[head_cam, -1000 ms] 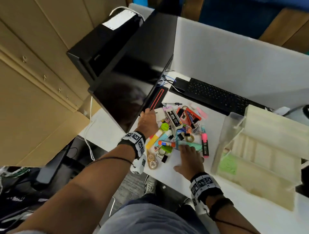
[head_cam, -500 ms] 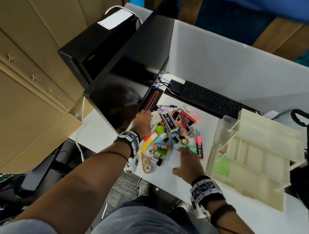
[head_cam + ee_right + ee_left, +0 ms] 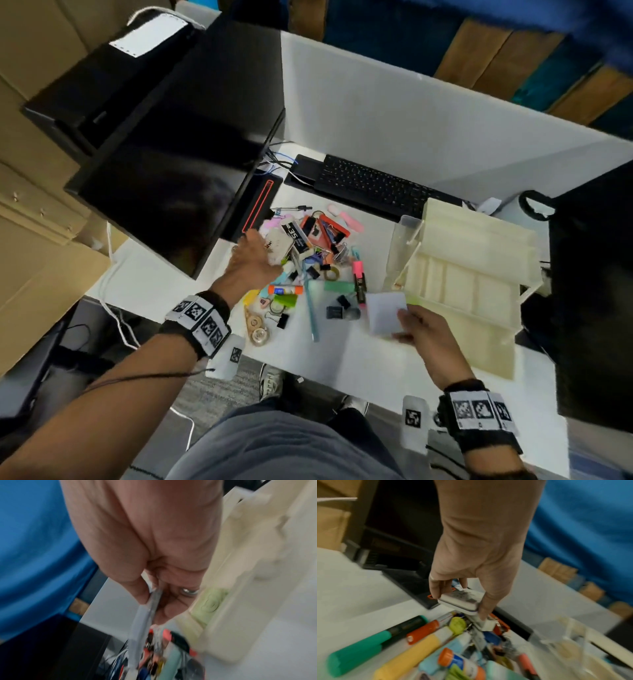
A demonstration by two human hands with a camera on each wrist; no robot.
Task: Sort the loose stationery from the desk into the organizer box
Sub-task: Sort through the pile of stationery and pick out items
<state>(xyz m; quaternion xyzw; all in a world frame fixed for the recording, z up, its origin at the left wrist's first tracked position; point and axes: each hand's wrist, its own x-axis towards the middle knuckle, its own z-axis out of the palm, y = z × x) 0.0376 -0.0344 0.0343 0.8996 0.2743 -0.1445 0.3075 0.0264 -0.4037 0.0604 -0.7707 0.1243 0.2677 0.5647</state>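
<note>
The left hand (image 3: 253,260) reaches into the far left side of the stationery pile (image 3: 308,267) on the white desk (image 3: 359,359), just in front of the black monitor (image 3: 178,164). In the left wrist view its fingers (image 3: 435,591) and thumb pinch a smudged white eraser (image 3: 458,601) by its ends, lifted a little above the markers and glue stick (image 3: 462,665) below.

The right hand (image 3: 428,332) holds a white pad of sticky notes (image 3: 385,311) between thumb and fingers; the right wrist view shows the pad (image 3: 139,626) edge-on in that pinch. The pad sits just beside the near left corner of the cream organizer box (image 3: 472,284), which stands open on the right of the desk with its tiered trays spread out. A green sticky pad (image 3: 211,601) lies in the box's lower tray.

The pile lies between the two hands, with a pink highlighter (image 3: 359,281), a blue pen (image 3: 311,308) and black binder clips among it. A black keyboard (image 3: 370,188) lies behind the pile.
</note>
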